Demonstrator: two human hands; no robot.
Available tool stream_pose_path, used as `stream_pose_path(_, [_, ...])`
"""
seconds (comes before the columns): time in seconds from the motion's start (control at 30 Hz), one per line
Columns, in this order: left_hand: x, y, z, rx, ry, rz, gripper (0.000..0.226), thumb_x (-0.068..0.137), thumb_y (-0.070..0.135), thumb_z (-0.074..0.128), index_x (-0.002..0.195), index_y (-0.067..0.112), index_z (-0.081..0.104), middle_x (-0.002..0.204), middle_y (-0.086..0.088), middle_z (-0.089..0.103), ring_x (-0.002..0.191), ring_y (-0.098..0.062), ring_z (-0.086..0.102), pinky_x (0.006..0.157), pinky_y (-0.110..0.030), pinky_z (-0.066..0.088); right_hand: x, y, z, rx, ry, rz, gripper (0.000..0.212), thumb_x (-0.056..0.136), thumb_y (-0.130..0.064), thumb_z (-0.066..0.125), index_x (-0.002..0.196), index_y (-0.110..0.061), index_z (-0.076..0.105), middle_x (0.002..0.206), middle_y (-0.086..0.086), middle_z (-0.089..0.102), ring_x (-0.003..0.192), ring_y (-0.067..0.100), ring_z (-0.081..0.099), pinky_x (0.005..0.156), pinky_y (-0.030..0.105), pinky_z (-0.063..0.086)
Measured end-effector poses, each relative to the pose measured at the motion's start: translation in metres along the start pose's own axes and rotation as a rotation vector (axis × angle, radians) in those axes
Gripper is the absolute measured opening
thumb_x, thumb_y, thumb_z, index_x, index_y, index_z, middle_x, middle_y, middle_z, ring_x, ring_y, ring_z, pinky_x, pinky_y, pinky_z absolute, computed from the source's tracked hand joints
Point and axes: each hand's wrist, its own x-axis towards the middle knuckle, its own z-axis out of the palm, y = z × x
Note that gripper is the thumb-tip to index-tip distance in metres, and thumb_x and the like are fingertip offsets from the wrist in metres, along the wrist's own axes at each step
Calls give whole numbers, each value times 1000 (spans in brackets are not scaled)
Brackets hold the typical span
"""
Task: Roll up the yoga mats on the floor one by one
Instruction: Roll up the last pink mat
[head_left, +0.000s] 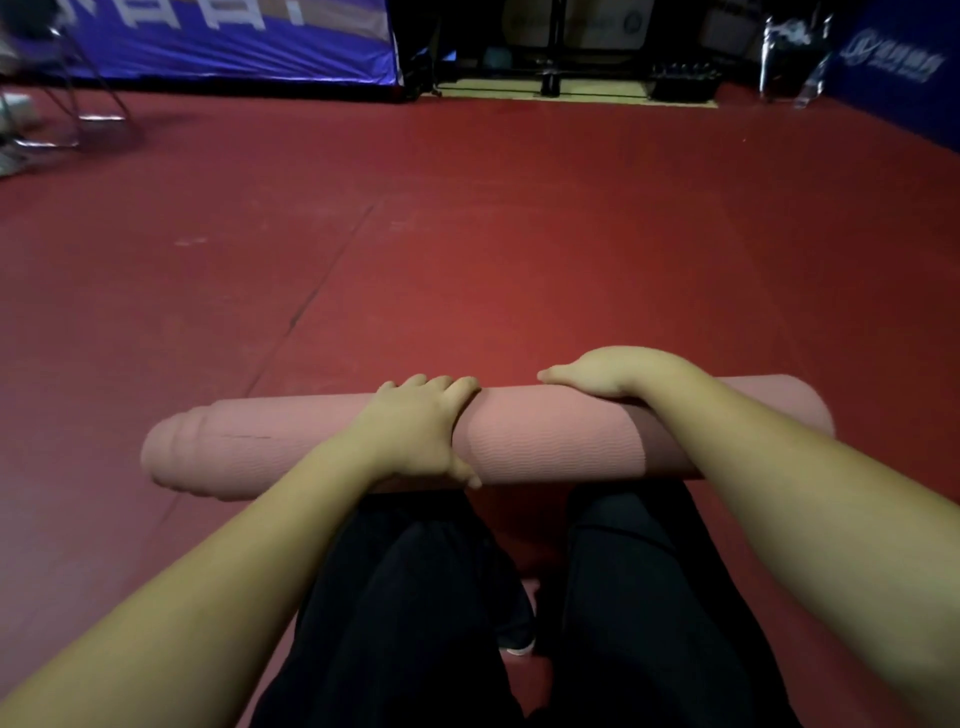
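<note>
The pink yoga mat (545, 441) is fully rolled into a cylinder and lies across the red floor (467, 234), its long axis running left to right just beyond the person's knees (415, 571). The left hand (415, 431) grips it near the middle, fingers curled over the top and thumb on the near side. The right hand (608, 374) rests on top further right, fingers wrapped over the far side, a narrow grip holding the roll. Left of the grip, the roll's end shows stepped, uneven layers; right of it, the other end is flush. Beyond the grip lies broad open floor, bounded far off by a blue banner (223, 41) and chair legs (78, 104).
</note>
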Motion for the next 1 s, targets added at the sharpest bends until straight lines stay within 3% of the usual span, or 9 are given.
stream_pose_path(0.07, [7, -5, -3, -66, -44, -12, 110, 54, 77, 74, 145, 32, 29, 143, 5, 48, 126, -26, 45, 100, -49, 42, 5, 3, 3, -41, 166, -40, 68, 97, -64, 32, 136, -14, 56, 147, 11, 50, 133, 28, 46, 108, 39, 37])
stream_pose_path(0.13, [13, -12, -6, -126, -88, -16, 105, 54, 82, 69, 141, 35, 33, 140, 5, 51, 124, -25, 47, 99, -50, 42, 7, 4, 7, -68, 403, -63, 50, 100, -56, 32, 107, -20, 66, 127, 12, 63, 116, 30, 57, 88, 37, 45])
stream_pose_path(0.23, [21, -16, -7, -216, -113, -62, 89, 68, 94, 37, 136, 37, 37, 140, 5, 53, 124, -25, 49, 99, -52, 41, 0, 7, 15, -88, 595, -17, 47, 101, -51, 29, 84, -21, 60, 104, 9, 68, 100, 31, 62, 70, 34, 41])
stream_pose_path(0.37, [34, -13, -13, -310, -178, -135, 70, 90, 78, 21, 139, 32, 43, 143, -5, 53, 125, -28, 51, 101, -43, 40, -8, 14, 31, -93, 620, -24, 52, 99, -57, 29, 83, -20, 61, 101, 8, 67, 99, 32, 62, 68, 35, 39])
stream_pose_path(0.53, [48, -9, -27, -418, -274, -163, 65, 100, 64, 20, 156, 31, 24, 163, 7, 20, 149, -19, 22, 118, -32, 15, -13, 10, 56, -241, 630, -16, 69, 94, -68, 25, 113, -15, 65, 115, 10, 66, 108, 31, 60, 91, 39, 40])
stream_pose_path(0.73, [59, -11, -21, -394, -274, -167, 63, 102, 60, 16, 156, 27, 23, 163, 5, 22, 149, -19, 23, 117, -31, 16, 0, 8, 53, -239, 630, 6, 71, 93, -68, 24, 109, -15, 67, 112, 10, 68, 105, 30, 61, 88, 39, 40])
stream_pose_path(0.87, [60, -20, -7, -242, -129, -165, 60, 103, 58, 15, 148, 28, 42, 150, -3, 45, 138, -26, 39, 109, -41, 33, 7, 5, 50, -223, 604, -7, 71, 93, -68, 24, 109, -14, 66, 113, 11, 68, 106, 31, 61, 89, 40, 40])
stream_pose_path(0.93, [58, -25, 4, -104, 48, -89, 51, 103, 52, 21, 137, 27, 50, 130, -8, 50, 125, -29, 44, 99, -45, 41, 9, 5, 50, -218, 602, -14, 70, 93, -68, 24, 108, -13, 66, 112, 11, 67, 106, 31, 61, 89, 40, 40])
stream_pose_path(1.0, [54, -25, 14, -119, 228, -83, 58, 96, 60, 23, 123, 19, 54, 117, -8, 49, 114, -30, 45, 89, -46, 44, 10, 5, 50, -221, 611, -19, 69, 93, -68, 25, 105, -14, 66, 110, 11, 68, 104, 31, 62, 87, 40, 40])
